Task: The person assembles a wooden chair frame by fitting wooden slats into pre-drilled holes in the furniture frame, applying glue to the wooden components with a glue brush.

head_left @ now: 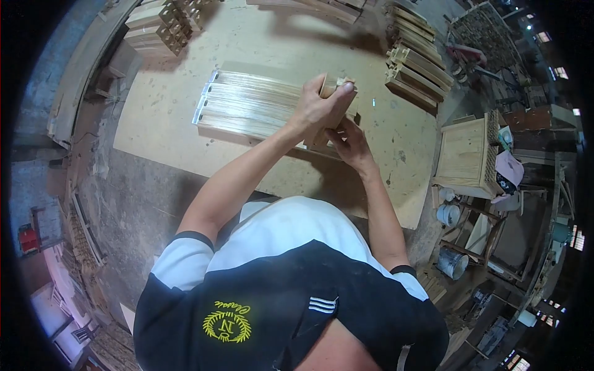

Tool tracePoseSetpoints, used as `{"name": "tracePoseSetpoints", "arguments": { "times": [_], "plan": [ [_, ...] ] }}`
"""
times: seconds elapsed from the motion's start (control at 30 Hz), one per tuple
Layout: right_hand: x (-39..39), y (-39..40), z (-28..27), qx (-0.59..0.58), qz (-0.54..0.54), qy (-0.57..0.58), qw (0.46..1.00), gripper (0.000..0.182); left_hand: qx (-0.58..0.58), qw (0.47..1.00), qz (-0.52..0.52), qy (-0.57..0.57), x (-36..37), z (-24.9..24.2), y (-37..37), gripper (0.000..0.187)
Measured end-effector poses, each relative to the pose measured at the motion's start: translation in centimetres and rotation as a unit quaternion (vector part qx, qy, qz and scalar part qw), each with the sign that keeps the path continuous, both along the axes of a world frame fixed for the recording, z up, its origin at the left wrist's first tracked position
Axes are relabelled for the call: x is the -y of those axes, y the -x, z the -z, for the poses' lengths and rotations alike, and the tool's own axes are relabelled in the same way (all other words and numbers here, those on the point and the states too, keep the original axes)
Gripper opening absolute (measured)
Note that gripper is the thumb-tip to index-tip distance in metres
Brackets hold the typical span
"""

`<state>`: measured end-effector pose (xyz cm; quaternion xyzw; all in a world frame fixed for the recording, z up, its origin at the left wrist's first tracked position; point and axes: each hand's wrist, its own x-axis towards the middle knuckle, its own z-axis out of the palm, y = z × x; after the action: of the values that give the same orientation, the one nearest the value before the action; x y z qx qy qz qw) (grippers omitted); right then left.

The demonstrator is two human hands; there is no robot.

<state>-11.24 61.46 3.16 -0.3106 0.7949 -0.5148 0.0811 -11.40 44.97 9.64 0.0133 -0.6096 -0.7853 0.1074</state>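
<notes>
My left hand [317,104] is closed around a light wooden piece [338,110], its thumb lying over the notched upper end. The piece is held up above the right end of a row of wooden boards [247,102]. Below it, my right hand [352,147] has its fingers curled at the lower part of the same piece. The boards lie side by side on the worktable [291,46], with pale cut ends and dark slots at their left. My hands and the held piece cover the boards' right ends.
Stacked wooden pieces stand at the table's back left [154,31] and along its right edge [417,62]. More boards [315,7] lie at the far edge. A wooden cabinet [461,148] and buckets [451,263] are on the floor at right.
</notes>
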Motion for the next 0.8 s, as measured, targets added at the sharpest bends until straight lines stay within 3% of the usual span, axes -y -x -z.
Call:
{"name": "tracePoseSetpoints", "arguments": {
  "times": [0.07,0.1,0.17,0.27,0.33,0.4,0.53,0.63,0.67,0.73,0.8],
  "plan": [
    [0.2,-0.1,0.1,0.015,-0.009,-0.007,1.0,0.032,0.028,0.999,-0.009,-0.028,0.0,0.6,-0.7,0.03],
    [0.3,-0.1,0.1,0.023,-0.014,-0.011,1.0,0.033,0.001,0.999,-0.037,0.021,0.0,1.2,-1.0,0.031],
    [0.4,-0.2,0.2,-0.073,-0.032,0.008,0.997,0.032,-0.056,0.987,-0.094,0.119,-0.1,2.2,-1.6,0.033],
    [-0.6,-1.0,-0.2,-0.254,-0.045,-0.042,0.965,0.032,-0.129,0.969,-0.045,0.206,0.2,3.3,-4.1,0.039],
    [-1.5,-1.3,0.2,-0.283,-0.065,-0.073,0.954,0.034,-0.148,0.972,-0.039,0.179,-0.6,4.7,-4.6,0.049],
    [-1.5,-1.0,1.9,-0.219,-0.096,-0.072,0.968,0.036,-0.156,0.967,-0.051,0.196,-0.5,4.8,-4.5,0.05],
    [-1.4,-0.4,3.8,-0.306,-0.07,-0.045,0.948,0.039,-0.192,0.964,-0.054,0.174,0.1,4.3,-4.6,0.039],
    [-1.1,-1.3,3.5,-0.329,-0.032,-0.076,0.941,0.034,-0.173,0.954,-0.058,0.238,0.4,5.1,-4.7,0.041],
    [-0.9,-1.7,3.3,-0.326,-0.014,-0.086,0.941,0.029,-0.157,0.973,-0.06,0.157,0.1,4.2,-4.7,0.048],
    [-0.6,-3.0,2.8,-0.317,0.026,-0.111,0.941,0.02,-0.09,0.985,0.067,0.131,1.3,4.1,-5.1,0.057],
    [0.0,-5.3,2.7,-0.231,0.107,-0.156,0.954,0.013,-0.15,0.96,0.011,0.235,3.1,4.8,-6.2,0.074]
  ]
}}
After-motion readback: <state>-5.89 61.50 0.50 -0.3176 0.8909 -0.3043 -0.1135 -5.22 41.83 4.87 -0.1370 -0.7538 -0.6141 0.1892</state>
